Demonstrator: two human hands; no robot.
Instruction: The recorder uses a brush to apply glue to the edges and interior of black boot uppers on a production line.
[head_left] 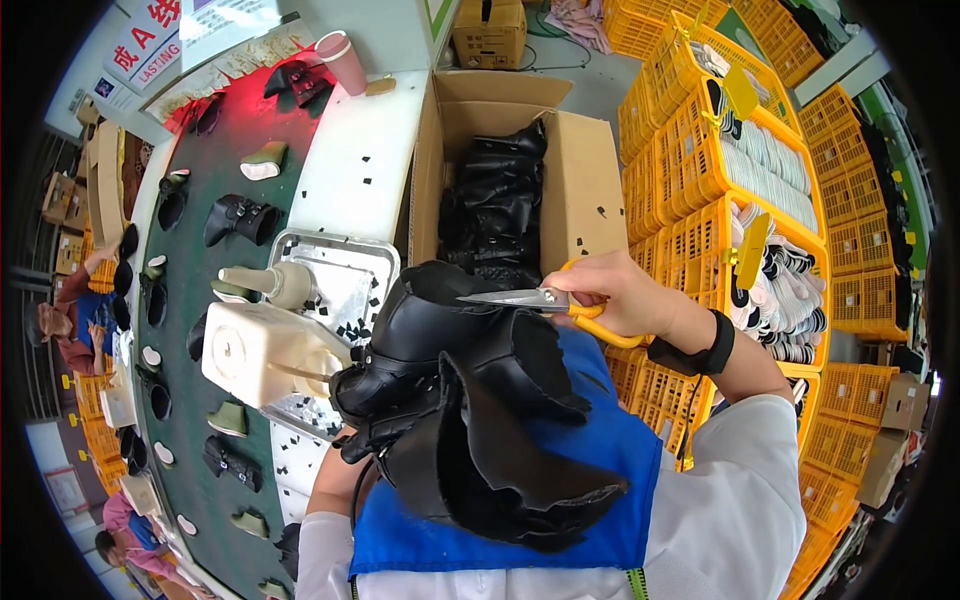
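Observation:
Yellow-handled scissors [520, 298] are in my right hand [625, 295], its fingers closed round the loops. The blades point left and lie across the top edge of a black boot upper [420, 325]. Two more black boot uppers, one with its shaft [540, 365] toward the right and one with a wide opening [480, 450], are bunched against it in front of my blue apron [600, 440]. My left forearm [335, 480] runs up under this bunch; the boots hide the left hand's fingers, so its grip does not show.
A cardboard box [585, 190] of black boots stands ahead. To the left, a metal tray [385, 262] with black scraps, a cream container [235, 350] and a bottle [290, 285] sit beside a green conveyor [300, 165] carrying boots. Yellow crates [680, 150] are stacked at right.

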